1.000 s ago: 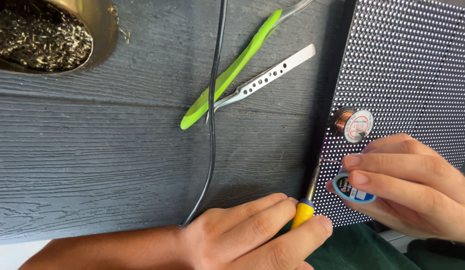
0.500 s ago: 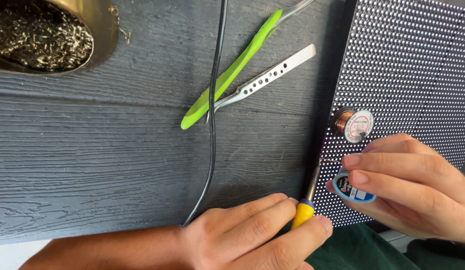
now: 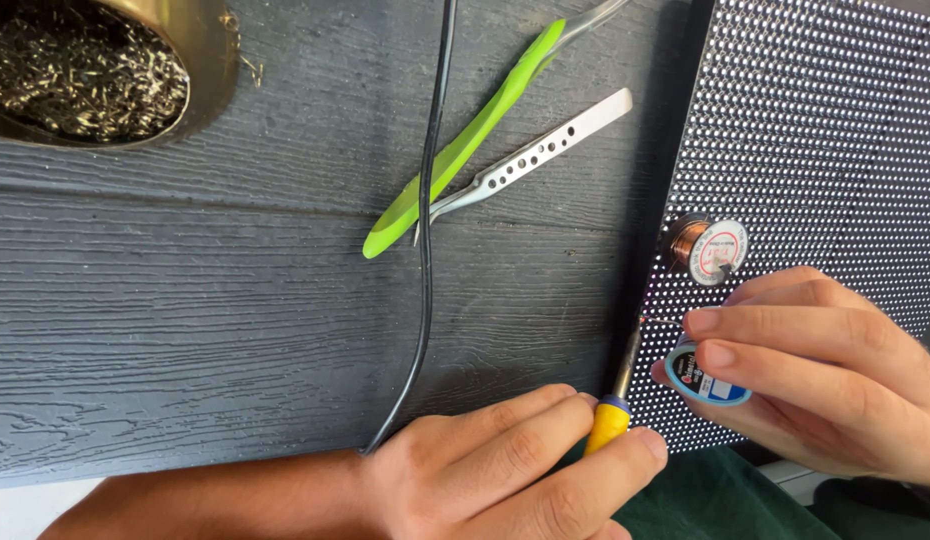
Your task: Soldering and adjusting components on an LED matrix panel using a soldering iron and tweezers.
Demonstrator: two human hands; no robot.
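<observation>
A person's left hand point(image 3: 505, 470) holds a soldering iron point(image 3: 617, 385) by its yellow collar, the grip pinching it like a pen; its metal tip rests at the left edge of a black dotted panel point(image 3: 835, 130) lying on the grey wooden tabletop point(image 3: 185, 300). The right hand point(image 3: 825, 375) pinches a small blue-rimmed spool point(image 3: 707, 377) between thumb and fingers, flat against the panel just beside the tip. To do this well, I would judge, both wrists should stay braced and the tip should touch only one spot; the dots sit very close together. A second spool point(image 3: 710, 250) — copper-coloured wire, white face — lies on the panel just above. A black cable point(image 3: 430, 220) runs down the tabletop, crossing a green-handled tool point(image 3: 455, 160) and perforated steel tweezers point(image 3: 530, 165); a brass bowl of metal shavings point(image 3: 95, 70) sits top left.
</observation>
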